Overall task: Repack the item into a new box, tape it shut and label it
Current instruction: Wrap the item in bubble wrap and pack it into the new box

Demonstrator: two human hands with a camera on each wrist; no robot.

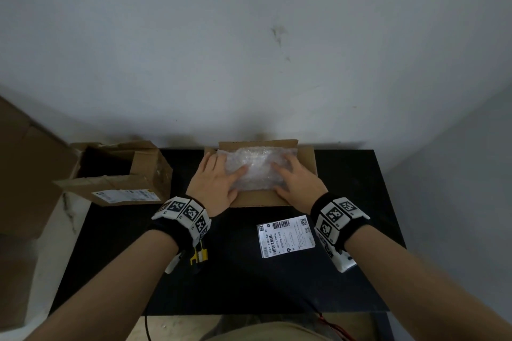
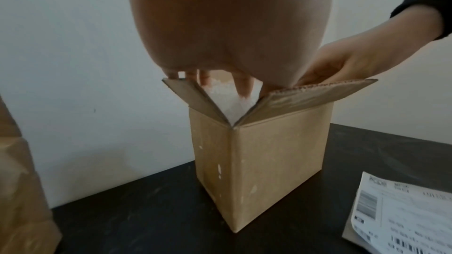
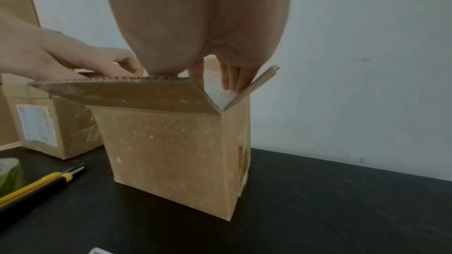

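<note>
The new brown box [image 1: 307, 158] stands at the back middle of the black table [image 1: 243, 285] with its flaps open. Inside lies the item wrapped in bubble wrap [image 1: 256, 167]. My left hand [image 1: 219, 183] presses flat on the wrap's left side, fingers straight. My right hand [image 1: 297, 183] presses flat on its right side. In the left wrist view the fingers [image 2: 242, 86] reach down onto the white wrap [image 2: 229, 103] between the raised flaps of the box [image 2: 269, 161]. The right wrist view shows the same: fingers [image 3: 226, 78] on the wrap [image 3: 220, 94] in the box [image 3: 171, 152].
The old opened box [image 1: 124, 174] stands at the table's back left, a larger carton [image 1: 22, 174] beyond it. A white shipping label [image 1: 286, 235] lies in front of the new box. A yellow and black knife [image 3: 36, 184] and a tape roll [image 3: 8, 173] lie front left.
</note>
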